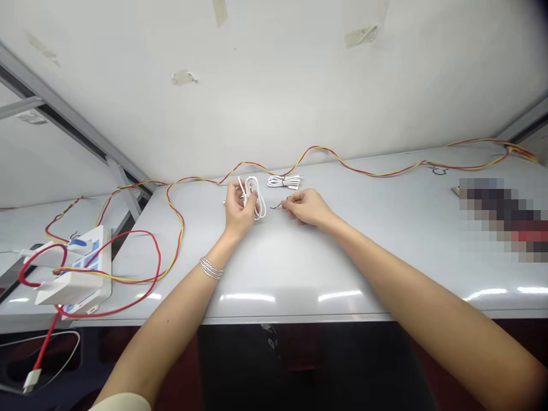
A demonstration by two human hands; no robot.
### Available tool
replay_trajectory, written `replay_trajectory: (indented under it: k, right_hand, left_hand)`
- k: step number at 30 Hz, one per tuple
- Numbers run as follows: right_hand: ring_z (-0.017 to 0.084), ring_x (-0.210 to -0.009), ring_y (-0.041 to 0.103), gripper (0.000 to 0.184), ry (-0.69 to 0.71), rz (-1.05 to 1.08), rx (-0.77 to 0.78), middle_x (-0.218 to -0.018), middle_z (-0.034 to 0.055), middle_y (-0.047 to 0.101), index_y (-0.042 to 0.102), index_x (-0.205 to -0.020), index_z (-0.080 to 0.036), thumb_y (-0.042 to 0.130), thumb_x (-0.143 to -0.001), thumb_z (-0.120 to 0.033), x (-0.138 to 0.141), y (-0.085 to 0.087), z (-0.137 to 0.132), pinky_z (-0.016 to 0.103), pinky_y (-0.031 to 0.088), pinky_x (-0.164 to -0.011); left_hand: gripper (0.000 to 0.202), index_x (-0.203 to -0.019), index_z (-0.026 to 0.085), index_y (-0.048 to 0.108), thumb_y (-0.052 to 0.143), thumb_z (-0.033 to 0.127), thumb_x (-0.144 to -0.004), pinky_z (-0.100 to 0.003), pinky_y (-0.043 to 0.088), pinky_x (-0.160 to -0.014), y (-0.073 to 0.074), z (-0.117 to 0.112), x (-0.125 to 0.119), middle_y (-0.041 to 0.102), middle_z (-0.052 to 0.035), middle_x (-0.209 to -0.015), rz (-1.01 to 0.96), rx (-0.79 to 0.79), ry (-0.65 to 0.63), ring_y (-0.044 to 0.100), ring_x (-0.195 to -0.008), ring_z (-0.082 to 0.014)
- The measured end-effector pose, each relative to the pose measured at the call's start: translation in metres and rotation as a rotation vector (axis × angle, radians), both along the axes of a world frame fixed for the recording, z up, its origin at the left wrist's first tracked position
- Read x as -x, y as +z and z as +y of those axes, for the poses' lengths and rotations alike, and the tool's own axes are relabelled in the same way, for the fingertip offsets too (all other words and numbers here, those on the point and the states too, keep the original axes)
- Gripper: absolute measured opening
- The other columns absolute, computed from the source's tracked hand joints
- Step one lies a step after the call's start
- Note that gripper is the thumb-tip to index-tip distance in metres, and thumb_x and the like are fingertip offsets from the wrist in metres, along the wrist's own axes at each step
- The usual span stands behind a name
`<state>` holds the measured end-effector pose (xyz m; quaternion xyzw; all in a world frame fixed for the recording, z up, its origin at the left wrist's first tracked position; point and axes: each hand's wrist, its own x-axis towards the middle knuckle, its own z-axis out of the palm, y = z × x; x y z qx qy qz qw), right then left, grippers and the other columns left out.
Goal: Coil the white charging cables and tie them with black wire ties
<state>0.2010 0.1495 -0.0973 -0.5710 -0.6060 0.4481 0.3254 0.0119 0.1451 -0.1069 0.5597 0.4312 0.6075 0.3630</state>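
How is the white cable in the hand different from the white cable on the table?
The looped white cable hangs in loose rings from the left hand, but the bundled white cable is tight and flat. The first is held up; the second lies on the table. Both are white.

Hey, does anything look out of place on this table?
Yes: a long twisted red-and-yellow wire snakes loosely across the white table and trails off its left end, looking untidy beside the neatly bundled white cable.
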Motion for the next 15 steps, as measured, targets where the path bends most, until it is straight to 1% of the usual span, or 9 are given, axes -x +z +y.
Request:
replay_trajectory:
  k: [3,6,12,15]
  right_hand:
    - [0.007,-0.032,0.040,0.026,-0.027,0.006,0.088,-0.052,0.0038,0.060,0.068,-0.069,-0.013,0.070,-0.080,-0.036,-0.0019,0.0069,-0.0022,0.022,0.027,-0.033]
    - [0.006,-0.028,0.034,0.027,-0.047,0.013,0.156,-0.048,0.0036,0.059,0.067,-0.067,-0.014,0.072,-0.078,-0.037,-0.0029,0.0094,-0.0033,0.020,0.021,-0.028]
    - [0.008,-0.026,0.035,0.037,-0.119,-0.018,0.146,-0.046,0.0055,0.059,0.061,-0.060,-0.016,0.070,-0.079,-0.047,-0.0032,0.0017,0.0010,0.022,0.022,-0.026]
    - [0.009,-0.028,0.037,0.038,-0.128,-0.001,0.121,-0.046,0.0050,0.058,0.064,-0.062,-0.015,0.067,-0.081,-0.047,-0.0019,0.0008,0.0014,0.023,0.025,-0.030]
  left_hand:
    - [0.038,-0.097,0.023,0.042,0.074,0.038,-0.081,-0.022,0.042,-0.039,0.0004,-0.0007,-0.0005,0.055,0.0048,-0.077,0.024,0.002,-0.007,0.053,-0.042,-0.0059]
    - [0.036,-0.096,0.023,0.043,0.074,0.035,-0.081,-0.021,0.042,-0.039,0.0005,-0.0009,-0.0010,0.055,0.0047,-0.076,0.035,0.000,-0.013,0.052,-0.043,-0.0055]
    - [0.037,-0.099,0.025,0.043,0.073,0.037,-0.081,-0.021,0.039,-0.034,-0.0015,-0.0007,-0.0012,0.057,0.0052,-0.079,0.051,0.079,-0.075,0.051,-0.038,-0.0057]
    - [0.036,-0.101,0.024,0.043,0.071,0.034,-0.082,-0.021,0.038,-0.036,-0.0056,0.0012,-0.0002,0.059,0.0044,-0.082,0.074,0.100,-0.081,0.050,-0.039,-0.0050]
